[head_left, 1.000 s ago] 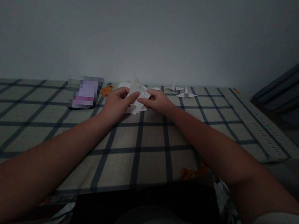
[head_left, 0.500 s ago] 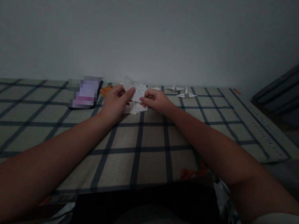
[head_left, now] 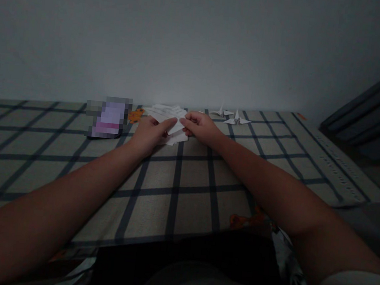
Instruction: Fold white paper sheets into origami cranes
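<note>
My left hand [head_left: 149, 132] and my right hand [head_left: 201, 127] meet at the far side of a checked cloth [head_left: 180, 177]. Both pinch a white sheet of paper [head_left: 166, 113] that lies nearly flat, just above a small pile of white paper [head_left: 177, 137]. The left thumb and fingers grip the sheet's near edge. On the right edge, the fingers of my right hand are curled closed.
Two folded white paper cranes [head_left: 233, 115] stand near the wall to the right of my hands. A blurred purple object [head_left: 108, 117] lies to the left. An orange print [head_left: 135, 115] marks the cloth beside it. A dark slatted panel [head_left: 374, 111] is at the far right.
The sheet stood up in a peak one second ago. It has been lowered and spread flat between my hands, which stayed in place.
</note>
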`<state>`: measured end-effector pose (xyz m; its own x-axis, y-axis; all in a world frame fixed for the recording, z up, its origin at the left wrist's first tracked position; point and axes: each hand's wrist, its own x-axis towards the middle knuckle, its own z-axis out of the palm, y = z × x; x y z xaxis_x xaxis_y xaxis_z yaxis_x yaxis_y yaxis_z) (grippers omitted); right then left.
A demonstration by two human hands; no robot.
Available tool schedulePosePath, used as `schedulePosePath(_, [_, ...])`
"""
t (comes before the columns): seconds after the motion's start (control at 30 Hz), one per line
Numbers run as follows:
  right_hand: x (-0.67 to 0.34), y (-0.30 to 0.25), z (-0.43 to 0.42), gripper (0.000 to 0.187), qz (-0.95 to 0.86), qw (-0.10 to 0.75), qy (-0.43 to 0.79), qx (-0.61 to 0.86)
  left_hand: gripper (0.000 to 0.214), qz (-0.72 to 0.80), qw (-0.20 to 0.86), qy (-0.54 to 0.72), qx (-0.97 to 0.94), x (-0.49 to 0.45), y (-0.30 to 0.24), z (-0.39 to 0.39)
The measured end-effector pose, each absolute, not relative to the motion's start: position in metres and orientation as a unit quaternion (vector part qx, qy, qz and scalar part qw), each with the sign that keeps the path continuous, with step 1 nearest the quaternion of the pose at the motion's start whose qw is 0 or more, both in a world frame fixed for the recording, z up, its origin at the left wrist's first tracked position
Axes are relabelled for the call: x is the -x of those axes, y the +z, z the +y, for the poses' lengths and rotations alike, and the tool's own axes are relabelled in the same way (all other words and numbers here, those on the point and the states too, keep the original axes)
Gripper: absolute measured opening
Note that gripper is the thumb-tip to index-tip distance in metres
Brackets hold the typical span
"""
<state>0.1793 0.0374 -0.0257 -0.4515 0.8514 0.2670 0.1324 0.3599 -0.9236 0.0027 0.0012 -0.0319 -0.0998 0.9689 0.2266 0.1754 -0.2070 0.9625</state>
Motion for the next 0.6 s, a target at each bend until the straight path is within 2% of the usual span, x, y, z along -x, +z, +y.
schedulePosePath(0.13, [-0.1823,-0.0237,0.0331,0.028,-0.765,0.373,0.407,0.332,0.041,0.456,0.401,0.549,-0.575,-0.005,-0.0322,-0.0024])
schedulePosePath(0.27, [-0.1844,-0.0187,0.0285,0.042,-0.813,0.346,0.332,0.329,0.036,0.458,0.399,0.567,-0.556,-0.0025,-0.0367,0.0012])
schedulePosePath(0.33, [-0.1833,-0.0169,0.0269,0.042,-0.82,0.344,0.315,0.332,0.032,0.449,0.4,0.583,-0.546,-0.002,-0.0385,0.0038])
schedulePosePath(0.6, [-0.1795,-0.0234,0.0321,0.034,-0.797,0.35,0.375,0.318,0.024,0.449,0.439,0.609,-0.484,-0.0053,-0.0329,0.0043])
